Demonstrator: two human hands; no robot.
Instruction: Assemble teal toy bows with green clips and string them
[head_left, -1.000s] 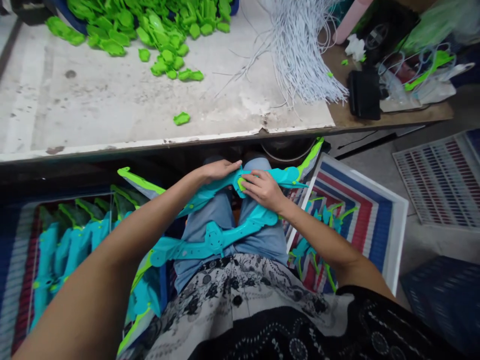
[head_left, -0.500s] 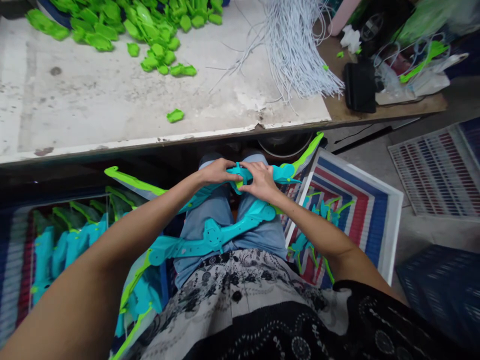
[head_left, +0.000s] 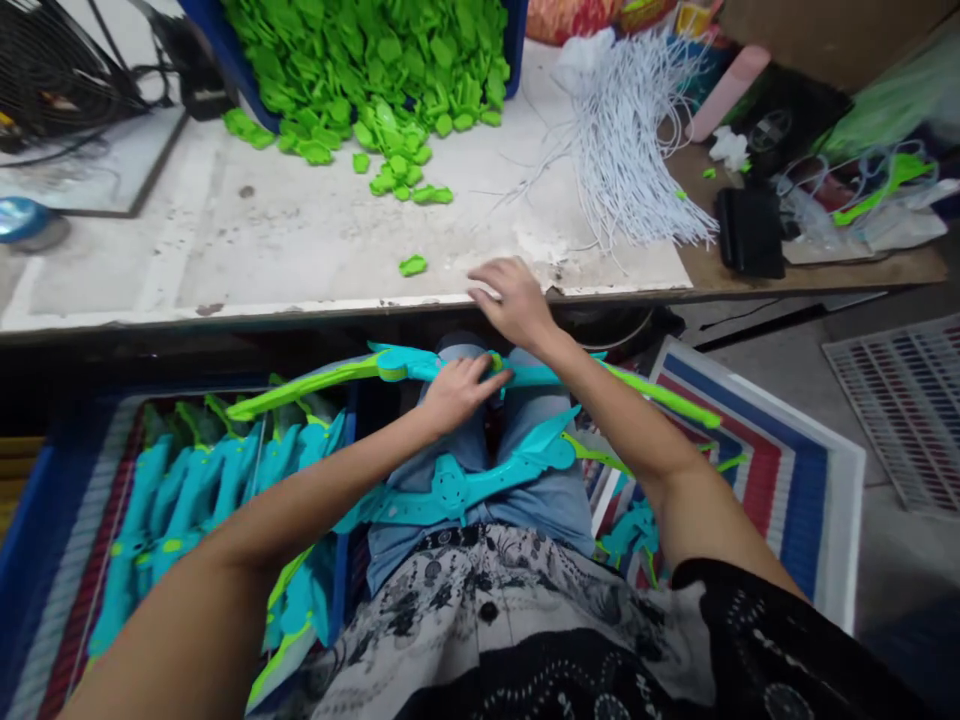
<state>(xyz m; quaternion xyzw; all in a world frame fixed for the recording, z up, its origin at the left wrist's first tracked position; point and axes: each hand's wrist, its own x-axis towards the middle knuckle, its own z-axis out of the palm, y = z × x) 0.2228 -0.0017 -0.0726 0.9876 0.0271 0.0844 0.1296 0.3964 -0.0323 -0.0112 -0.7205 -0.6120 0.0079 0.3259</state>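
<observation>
One bow (head_left: 452, 489) lies across the lap (head_left: 534, 505); beyond it, the left hand (head_left: 455, 395) grips a second bow (head_left: 534, 375) by its middle, likely the surest hold: it looks light, stiff and smooth. Farther, the right hand (head_left: 516, 303), fingers loosely spread, is at the table's (head_left: 315, 240) edge.

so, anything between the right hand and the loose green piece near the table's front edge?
Nothing visible: only bare tabletop between the fingers of the right hand and the loose green piece. The heap of green pieces sits farther back, out of the way.
</observation>
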